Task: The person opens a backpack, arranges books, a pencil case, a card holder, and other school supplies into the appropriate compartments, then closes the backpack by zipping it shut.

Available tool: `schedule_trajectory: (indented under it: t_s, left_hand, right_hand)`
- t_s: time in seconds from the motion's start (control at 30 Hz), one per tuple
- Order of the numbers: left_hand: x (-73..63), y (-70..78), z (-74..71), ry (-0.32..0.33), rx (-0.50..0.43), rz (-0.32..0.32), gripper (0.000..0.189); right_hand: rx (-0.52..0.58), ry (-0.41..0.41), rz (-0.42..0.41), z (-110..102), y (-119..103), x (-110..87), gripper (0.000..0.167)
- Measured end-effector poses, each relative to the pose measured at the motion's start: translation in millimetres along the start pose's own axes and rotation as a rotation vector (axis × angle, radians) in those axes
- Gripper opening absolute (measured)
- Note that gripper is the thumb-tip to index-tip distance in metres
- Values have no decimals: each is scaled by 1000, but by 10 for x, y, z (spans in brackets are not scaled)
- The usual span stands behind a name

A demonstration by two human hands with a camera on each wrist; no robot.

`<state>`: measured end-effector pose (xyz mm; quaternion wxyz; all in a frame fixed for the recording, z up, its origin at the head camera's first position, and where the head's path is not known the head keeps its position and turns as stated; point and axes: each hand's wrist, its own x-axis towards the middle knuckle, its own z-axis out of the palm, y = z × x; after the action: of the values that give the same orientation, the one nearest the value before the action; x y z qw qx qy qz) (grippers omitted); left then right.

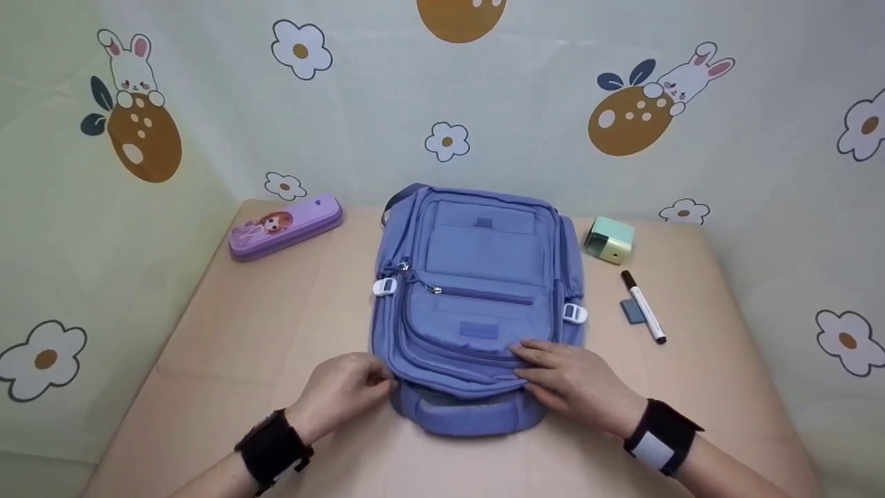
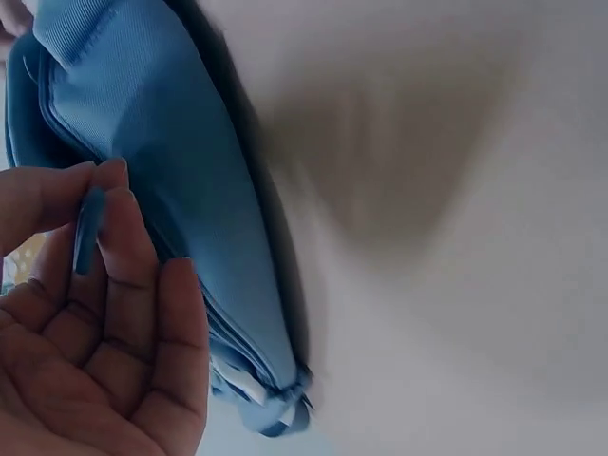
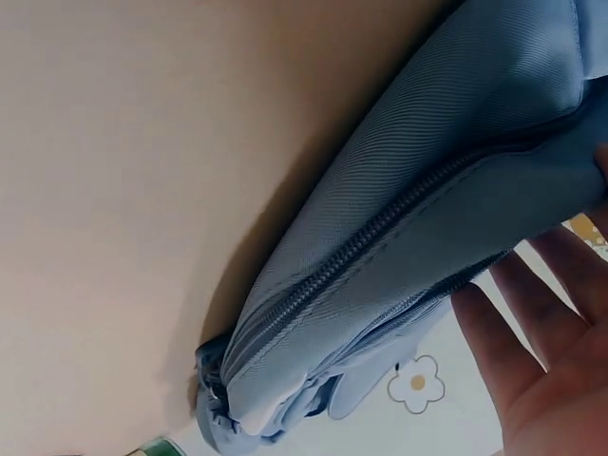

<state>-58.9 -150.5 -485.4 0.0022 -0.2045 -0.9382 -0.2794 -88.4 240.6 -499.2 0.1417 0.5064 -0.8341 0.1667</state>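
Observation:
A blue backpack (image 1: 489, 252) lies on its back on the table, its front pockets facing up and its top handle end nearest me. At the lower left corner of the bag, my left hand (image 1: 346, 391) pinches a small blue zipper pull (image 2: 88, 231) between thumb and fingertips. My right hand (image 1: 581, 384) rests on the lower right of the front pocket, fingers fairly straight and spread. Along the bag's side runs a dark zipper (image 3: 351, 252), seen in the right wrist view. Two metal zipper sliders (image 1: 434, 290) show at the left of the front panel.
A purple pencil case (image 1: 287, 227) lies at the back left of the table (image 1: 276, 325). Right of the bag stand a green pencil sharpener (image 1: 610, 240), a white marker (image 1: 644, 308) and a small dark grey block (image 1: 631, 311). A patterned curtain (image 1: 373, 90) hangs behind.

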Motion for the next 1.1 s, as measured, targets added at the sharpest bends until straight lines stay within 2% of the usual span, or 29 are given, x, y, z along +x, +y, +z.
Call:
schedule_trajectory:
  t_s: [0.13, 0.37, 0.57, 0.87, 1.0, 1.1]
  left_hand:
    - [-7, 128, 37, 21, -2, 58, 6]
    - [3, 320, 122, 12, -25, 93, 4]
    - [43, 422, 199, 14, -3, 166, 4]
    - [55, 413, 197, 7, -22, 149, 4]
    - [44, 410, 188, 8, -14, 149, 4]
    - [42, 409, 180, 1, -6, 141, 4]
  right_hand:
    - [4, 15, 10, -3, 3, 16, 24]
    - [20, 22, 32, -10, -5, 34, 24]
    - [36, 18, 33, -9, -8, 44, 24]
    - [67, 5, 49, -41, 28, -53, 30]
    - [72, 16, 48, -102, 98, -184, 39]
    - [65, 22, 79, -151, 184, -329, 46]
